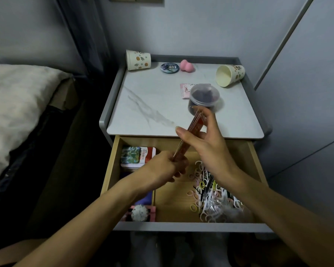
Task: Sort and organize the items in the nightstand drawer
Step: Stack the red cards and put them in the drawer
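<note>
The wooden nightstand drawer stands pulled out below me. Above it both hands hold a thin stack of red envelopes, seen edge-on and tilted. My left hand grips the stack's lower end. My right hand pinches its upper part between thumb and fingers. In the drawer's right half lies a heap of small hair ties, floss picks and clips. At the left are a red-and-white box with a patterned card, a purple item and a pink holder with a pom-pom.
The marble nightstand top carries two tipped paper cups, a round badge, a pink sponge, a pink packet and a clear lidded tub. A bed lies to the left; a wall is on the right.
</note>
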